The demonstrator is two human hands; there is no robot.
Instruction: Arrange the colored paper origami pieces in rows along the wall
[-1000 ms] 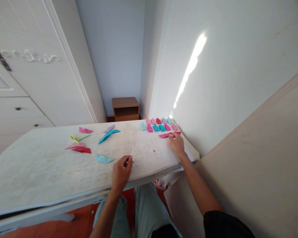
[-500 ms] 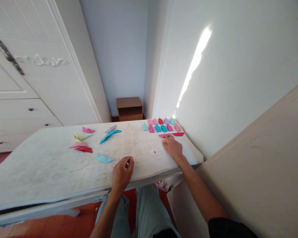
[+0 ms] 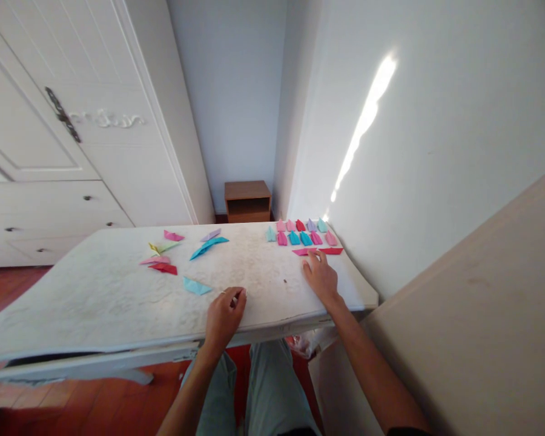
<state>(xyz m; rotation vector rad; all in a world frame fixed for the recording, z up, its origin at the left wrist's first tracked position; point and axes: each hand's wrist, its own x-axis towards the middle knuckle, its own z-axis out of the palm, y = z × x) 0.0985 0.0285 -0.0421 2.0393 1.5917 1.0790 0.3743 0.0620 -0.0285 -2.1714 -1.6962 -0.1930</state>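
Observation:
My right hand (image 3: pixel 320 277) reaches to the right part of the white table, fingers spread and fingertips touching a pink folded-paper boat (image 3: pixel 302 251). A red paper boat (image 3: pixel 333 251) lies end to end with it, the join partly behind my fingers. Behind them stand two rows of small folded-paper pieces in pink, red, lilac and blue, among them a blue piece (image 3: pixel 305 238). My left hand (image 3: pixel 226 310) rests curled at the table's front edge, with nothing visible in it. A light blue paper boat (image 3: pixel 196 286) lies just left of it.
More paper boats lie loosely at the left, among them a blue one (image 3: pixel 209 247), a red one (image 3: pixel 164 267) and a lilac one (image 3: pixel 211 235). The white table (image 3: pixel 118 315) meets the wall at right. A white wardrobe (image 3: pixel 163 121) and a brown cabinet (image 3: pixel 247 191) stand beyond.
The gap between the pink and red boats has closed, and my right fingertips have shifted slightly along them. My left hand stays curled in place. The view has turned a little left.

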